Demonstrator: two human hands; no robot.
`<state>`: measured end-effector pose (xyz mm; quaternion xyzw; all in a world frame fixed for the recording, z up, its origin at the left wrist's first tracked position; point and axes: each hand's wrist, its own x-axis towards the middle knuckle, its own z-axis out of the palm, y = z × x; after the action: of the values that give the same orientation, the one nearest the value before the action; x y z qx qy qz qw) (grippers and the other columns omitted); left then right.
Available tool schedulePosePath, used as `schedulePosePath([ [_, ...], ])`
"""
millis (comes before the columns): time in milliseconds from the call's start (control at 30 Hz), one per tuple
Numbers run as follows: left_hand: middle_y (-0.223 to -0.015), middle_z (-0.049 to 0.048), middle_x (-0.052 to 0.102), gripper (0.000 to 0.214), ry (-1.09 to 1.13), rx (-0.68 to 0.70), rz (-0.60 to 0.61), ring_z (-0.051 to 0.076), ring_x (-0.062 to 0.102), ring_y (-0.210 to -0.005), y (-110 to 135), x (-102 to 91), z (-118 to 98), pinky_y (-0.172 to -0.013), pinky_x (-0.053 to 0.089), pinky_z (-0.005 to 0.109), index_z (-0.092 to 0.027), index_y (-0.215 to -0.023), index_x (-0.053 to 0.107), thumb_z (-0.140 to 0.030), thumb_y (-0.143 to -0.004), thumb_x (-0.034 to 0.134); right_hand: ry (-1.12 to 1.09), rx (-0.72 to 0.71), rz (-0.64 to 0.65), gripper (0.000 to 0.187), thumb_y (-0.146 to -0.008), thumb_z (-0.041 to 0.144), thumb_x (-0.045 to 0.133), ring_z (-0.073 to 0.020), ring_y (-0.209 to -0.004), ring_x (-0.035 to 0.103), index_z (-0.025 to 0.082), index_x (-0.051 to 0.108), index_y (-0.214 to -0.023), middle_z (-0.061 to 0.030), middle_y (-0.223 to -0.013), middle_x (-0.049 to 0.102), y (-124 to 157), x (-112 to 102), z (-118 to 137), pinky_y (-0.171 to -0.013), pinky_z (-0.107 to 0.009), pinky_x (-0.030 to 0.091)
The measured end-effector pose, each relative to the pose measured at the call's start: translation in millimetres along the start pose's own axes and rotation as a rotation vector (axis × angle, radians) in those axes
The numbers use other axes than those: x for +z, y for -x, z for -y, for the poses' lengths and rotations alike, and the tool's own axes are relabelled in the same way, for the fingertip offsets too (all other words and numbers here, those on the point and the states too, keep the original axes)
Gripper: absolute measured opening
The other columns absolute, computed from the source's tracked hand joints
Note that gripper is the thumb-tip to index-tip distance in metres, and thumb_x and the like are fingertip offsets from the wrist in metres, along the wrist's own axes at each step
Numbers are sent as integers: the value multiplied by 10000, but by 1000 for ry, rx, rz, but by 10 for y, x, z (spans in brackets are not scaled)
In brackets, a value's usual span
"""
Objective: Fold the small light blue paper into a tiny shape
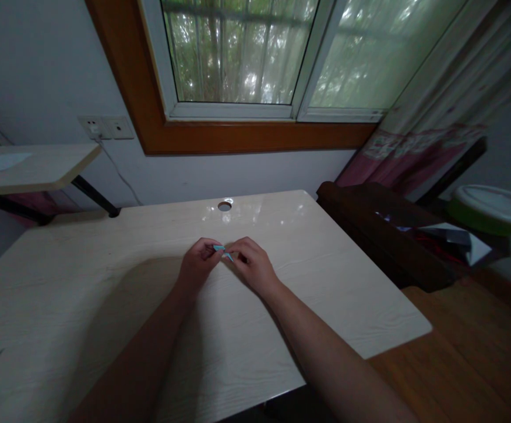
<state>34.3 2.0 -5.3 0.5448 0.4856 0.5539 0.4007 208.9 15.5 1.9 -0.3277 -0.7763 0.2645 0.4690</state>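
Observation:
Over the middle of a pale wood-grain table (326,294), both my hands meet around a small folded piece of turquoise paper (219,248). My left hand (199,261) pinches its left part between thumb and fingers. My right hand (253,261) is closed on its right side, where a turquoise edge slants down with a paler patch beside it. Fingertips hide much of the piece, so its full shape cannot be made out.
A round cable hole (224,206) lies near the table's back edge. A raised shelf (53,170) on black legs stands at the left, a power cord behind it. Beyond the table's right edge is a dark wooden piece of furniture (361,229) bearing a green-and-white container (493,208).

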Motion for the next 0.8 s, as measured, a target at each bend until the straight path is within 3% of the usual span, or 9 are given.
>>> schedulePosePath([
  [433, -785, -8, 691, 166, -166, 72, 8, 144, 661, -712, 28, 1, -1, -705, 533, 262, -192, -898, 643, -299, -783, 695, 122, 45, -57, 121, -937, 286, 597, -168, -805, 588, 202, 684, -937, -50, -857, 631, 28, 4, 44, -732, -283, 454],
  [800, -830, 0, 693, 157, -201, 104, 22, 148, 675, -750, 19, 11, 1, -754, 550, 274, -198, -912, 641, -279, -785, 685, -70, 203, -53, 131, -882, 310, 658, -150, -721, 553, 197, 673, -817, -17, -777, 602, -10, 10, -24, -665, -268, 415],
])
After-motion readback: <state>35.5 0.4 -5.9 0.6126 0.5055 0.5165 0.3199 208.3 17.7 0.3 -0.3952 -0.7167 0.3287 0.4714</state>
